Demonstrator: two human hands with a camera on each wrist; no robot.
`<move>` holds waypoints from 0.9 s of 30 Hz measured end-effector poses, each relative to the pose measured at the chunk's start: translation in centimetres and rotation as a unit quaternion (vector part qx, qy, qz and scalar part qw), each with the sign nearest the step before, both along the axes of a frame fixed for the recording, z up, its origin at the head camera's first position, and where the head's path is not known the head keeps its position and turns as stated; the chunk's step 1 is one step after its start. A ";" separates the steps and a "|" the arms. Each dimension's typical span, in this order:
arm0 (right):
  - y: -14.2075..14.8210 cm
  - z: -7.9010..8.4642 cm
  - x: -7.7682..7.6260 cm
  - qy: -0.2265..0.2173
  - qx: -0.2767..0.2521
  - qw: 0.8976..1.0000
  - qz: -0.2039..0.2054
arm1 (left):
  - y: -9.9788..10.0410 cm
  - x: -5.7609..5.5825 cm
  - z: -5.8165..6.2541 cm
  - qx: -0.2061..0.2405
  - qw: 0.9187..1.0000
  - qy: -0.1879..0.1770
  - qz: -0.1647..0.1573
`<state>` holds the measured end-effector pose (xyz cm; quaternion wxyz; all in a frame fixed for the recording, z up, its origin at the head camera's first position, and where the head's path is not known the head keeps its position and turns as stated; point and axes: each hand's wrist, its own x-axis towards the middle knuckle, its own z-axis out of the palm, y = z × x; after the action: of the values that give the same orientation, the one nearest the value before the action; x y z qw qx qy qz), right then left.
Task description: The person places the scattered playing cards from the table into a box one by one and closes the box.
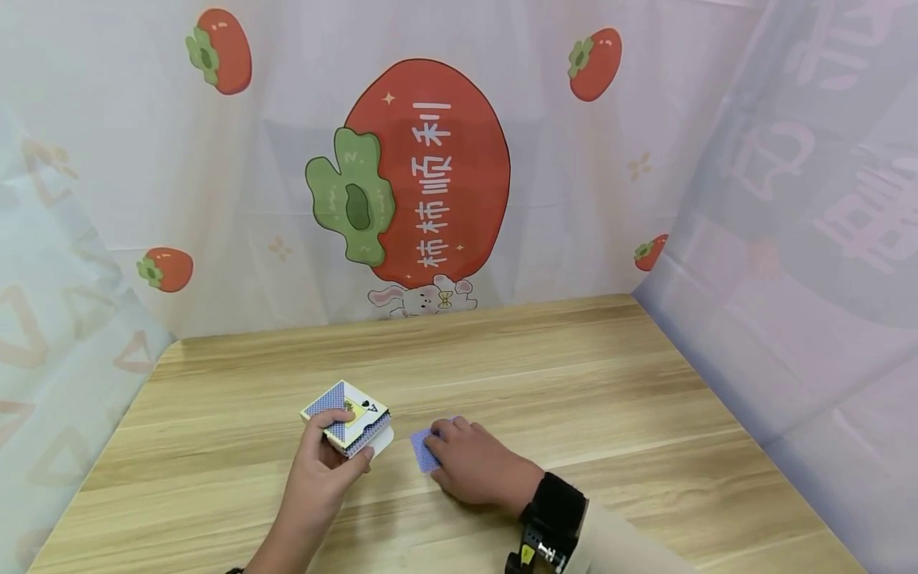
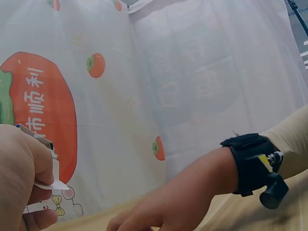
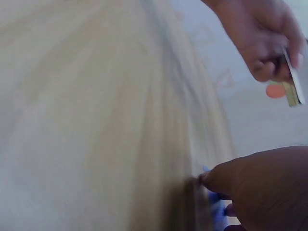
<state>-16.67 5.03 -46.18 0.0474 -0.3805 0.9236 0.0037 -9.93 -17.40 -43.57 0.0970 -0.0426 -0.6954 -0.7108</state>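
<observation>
My left hand (image 1: 324,472) grips a playing card box (image 1: 364,416), thumb across its top face and fingers around the near side. The box has a blue pattern, a yellow patch and a printed black A; a white flap (image 1: 383,443) sticks out at its right end. To the right, my right hand (image 1: 482,466) is low over the table, pinching a blue-backed playing card (image 1: 421,453). Its fingers hide much of the card, so I cannot tell whether several are stacked. In the right wrist view the blue card (image 3: 217,211) is blurred beside the thumb.
Both hands are over a wood-grain table (image 1: 574,367). A white cloth backdrop (image 1: 287,159) with printed persimmons rises behind it, and similar cloth panels (image 1: 825,239) flank the sides. A black strap with a small device (image 1: 552,522) is on the right wrist.
</observation>
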 end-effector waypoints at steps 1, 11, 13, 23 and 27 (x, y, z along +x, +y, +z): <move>0.4 0.2 -0.3 -0.010 -0.004 1.000 -0.007 | 0.0 0.0 0.0 0.000 1.000 -0.001 0.001; 3.7 2.1 -1.9 -0.066 -0.004 0.997 -0.043 | 0.1 0.0 0.0 -0.002 1.000 -0.007 0.003; 4.0 2.2 -2.0 -0.076 -0.007 0.996 -0.050 | 0.1 0.1 0.1 -0.003 1.000 -0.010 0.003; 4.4 3.0 -1.5 -0.157 -0.015 0.984 -0.084 | 0.3 0.2 0.2 -0.002 1.000 -0.015 0.004; 4.4 3.0 -1.3 -0.172 -0.018 0.981 -0.087 | 0.3 0.2 0.3 0.000 1.000 -0.007 0.002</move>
<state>-17.93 9.43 -43.20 0.1988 -0.2944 0.9311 -0.0830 -9.74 -17.15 -43.32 0.0939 -0.0361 -0.6960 -0.7109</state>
